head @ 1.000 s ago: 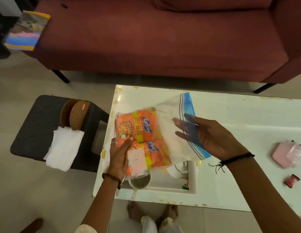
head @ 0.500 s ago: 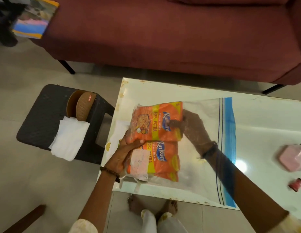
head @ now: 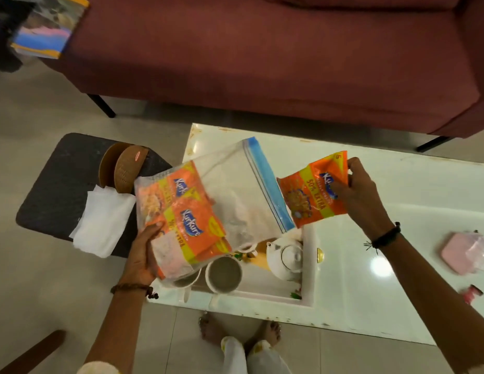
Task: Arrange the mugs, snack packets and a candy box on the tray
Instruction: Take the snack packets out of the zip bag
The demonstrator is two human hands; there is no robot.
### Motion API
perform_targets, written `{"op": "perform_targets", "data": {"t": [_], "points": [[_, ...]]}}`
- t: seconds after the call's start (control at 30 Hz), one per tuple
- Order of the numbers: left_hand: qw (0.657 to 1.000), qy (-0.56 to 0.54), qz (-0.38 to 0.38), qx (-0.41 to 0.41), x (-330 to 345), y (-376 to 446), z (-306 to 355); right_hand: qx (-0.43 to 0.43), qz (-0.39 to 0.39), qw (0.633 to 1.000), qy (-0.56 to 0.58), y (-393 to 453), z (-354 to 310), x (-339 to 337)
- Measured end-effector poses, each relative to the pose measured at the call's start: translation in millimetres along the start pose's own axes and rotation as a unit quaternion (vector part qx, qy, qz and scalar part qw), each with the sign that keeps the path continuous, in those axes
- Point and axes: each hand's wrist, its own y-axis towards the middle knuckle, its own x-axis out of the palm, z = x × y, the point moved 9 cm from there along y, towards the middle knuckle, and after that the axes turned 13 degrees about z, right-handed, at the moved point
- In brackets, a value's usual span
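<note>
Fingers L hand [head: 143, 255] grip zip bag [head: 222, 201] | R hand [head: 357, 193] pinch snack packet [head: 313, 193]

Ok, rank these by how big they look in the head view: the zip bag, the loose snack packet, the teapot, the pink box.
1. zip bag, clearly largest
2. loose snack packet, in the right hand
3. teapot and pink box: look alike, and the box is partly cut off, so unranked

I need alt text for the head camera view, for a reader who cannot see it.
The right hand holds an orange snack packet beside the clear zip bag, gripped by the left hand, with more packets inside. Below are a white tray, mugs and teapot.
</note>
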Motion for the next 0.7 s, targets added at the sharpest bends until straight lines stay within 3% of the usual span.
{"op": "perform_targets", "data": {"t": [0.13,0.37,0.43,0.57,0.7], "points": [[0.999,-0.032,0.003,0.012,-8,0,4,-0.025,-0.031,0.993,-0.113,19,20,18],[0.999,-0.018,-0.016,-0.021,4,3,-14,-0.075,-0.249,0.934,-0.246,21,35,119],[0.999,-0.011,-0.027,-0.041,8,5,-25,-0.044,-0.295,0.921,-0.25,20,49,142],[0.998,0.012,-0.045,-0.047,17,7,-38,0.07,-0.277,0.945,-0.158,28,73,151],[0.996,0.025,-0.061,-0.067,23,4,-49,0.063,-0.179,0.978,-0.084,28,59,123]]}}
